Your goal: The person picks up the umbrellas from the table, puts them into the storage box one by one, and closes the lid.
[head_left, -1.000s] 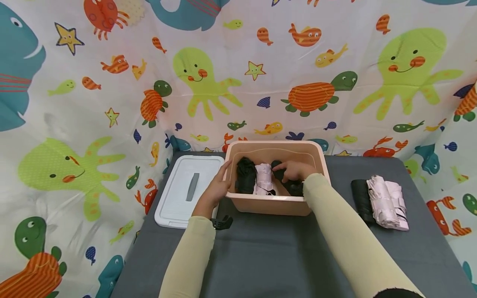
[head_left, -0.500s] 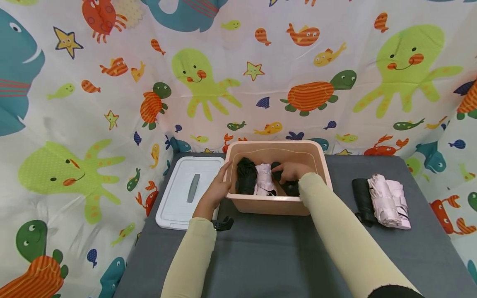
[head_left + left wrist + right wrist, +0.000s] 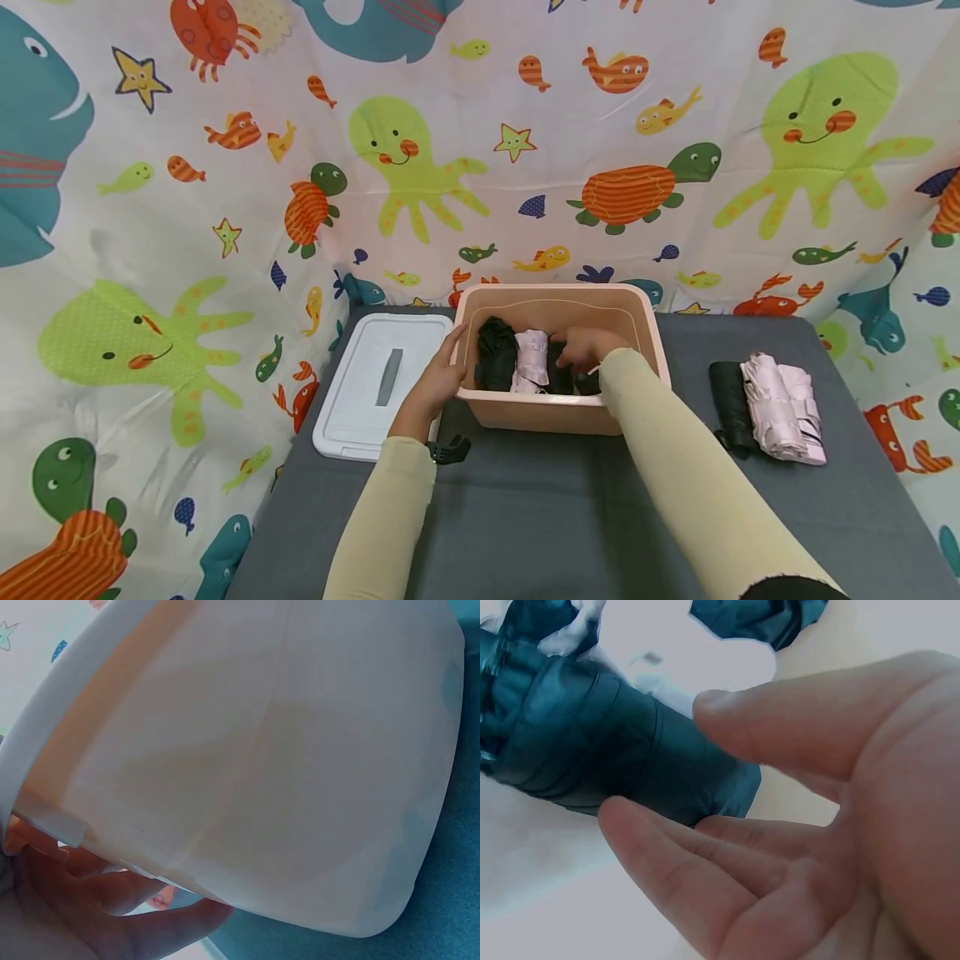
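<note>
A peach plastic bin (image 3: pixel 540 415) stands at the table's far side. My left hand (image 3: pixel 433 380) grips its left rim, fingers lying along the outer wall in the left wrist view. Inside the bin, a black folded umbrella (image 3: pixel 495 358) lies at left, with a pale pink folded umbrella (image 3: pixel 531 360) beside it. Right of the pink one is another dark folded umbrella (image 3: pixel 558 377). My right hand (image 3: pixel 591 345) reaches in over this one. In the right wrist view, its thumb and fairly straight fingers spread on either side of the dark umbrella (image 3: pixel 622 742), without a clear pinch.
A white lid (image 3: pixel 352 392) with a grey handle lies left of the bin. On the right of the grey table (image 3: pixel 525 517) lie a black folded umbrella (image 3: pixel 731 404) and pink folded umbrellas (image 3: pixel 776 408). A sea-animal curtain (image 3: pixel 465 192) hangs behind.
The dark umbrella under my right hand has straightened and shifted left against the pink one. The right fingers have bent downward from their earlier pointing pose. The left hand stays on the rim.
</note>
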{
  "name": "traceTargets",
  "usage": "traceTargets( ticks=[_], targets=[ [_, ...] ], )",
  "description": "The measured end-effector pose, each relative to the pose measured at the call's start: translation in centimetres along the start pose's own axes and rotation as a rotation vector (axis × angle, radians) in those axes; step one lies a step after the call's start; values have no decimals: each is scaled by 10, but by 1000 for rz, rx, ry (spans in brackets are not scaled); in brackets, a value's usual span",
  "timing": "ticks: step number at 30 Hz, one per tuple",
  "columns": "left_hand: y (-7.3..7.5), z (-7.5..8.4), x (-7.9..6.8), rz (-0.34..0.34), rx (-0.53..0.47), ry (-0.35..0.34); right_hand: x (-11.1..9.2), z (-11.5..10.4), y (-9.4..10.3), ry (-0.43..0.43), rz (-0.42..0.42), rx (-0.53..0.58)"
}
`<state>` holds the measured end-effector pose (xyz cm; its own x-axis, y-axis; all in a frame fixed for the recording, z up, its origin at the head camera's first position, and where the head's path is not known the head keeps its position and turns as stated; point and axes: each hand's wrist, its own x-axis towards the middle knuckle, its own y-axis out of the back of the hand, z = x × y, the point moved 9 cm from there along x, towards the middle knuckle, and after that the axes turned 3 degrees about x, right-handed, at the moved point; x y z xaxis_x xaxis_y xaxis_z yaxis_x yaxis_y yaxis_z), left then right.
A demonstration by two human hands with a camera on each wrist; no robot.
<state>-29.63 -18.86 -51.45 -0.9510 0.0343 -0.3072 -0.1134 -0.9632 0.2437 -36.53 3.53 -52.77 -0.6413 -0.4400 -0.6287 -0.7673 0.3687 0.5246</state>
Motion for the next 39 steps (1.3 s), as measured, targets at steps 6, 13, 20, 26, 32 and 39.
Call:
traceTargets(
  ticks=[6,13,20,26,32,39],
  targets=[
    [1,0,0,25,30,-1,-6,-2,2,12,5,28],
    [-1,-1,0,31,46,0,-15,-4,5,23,5,39],
    [-1,-1,0,19,35,8,-32,-5,18,37,67,31],
    [1,0,-1,11,28,7,-49,-7,25,94,112,-17],
    [0,-1,-2,2,32,12,-67,-7,35,155,191,-53],
    [-2,2,-2,0,16,-19,-92,-8,40,239,211,-60]
  ],
)
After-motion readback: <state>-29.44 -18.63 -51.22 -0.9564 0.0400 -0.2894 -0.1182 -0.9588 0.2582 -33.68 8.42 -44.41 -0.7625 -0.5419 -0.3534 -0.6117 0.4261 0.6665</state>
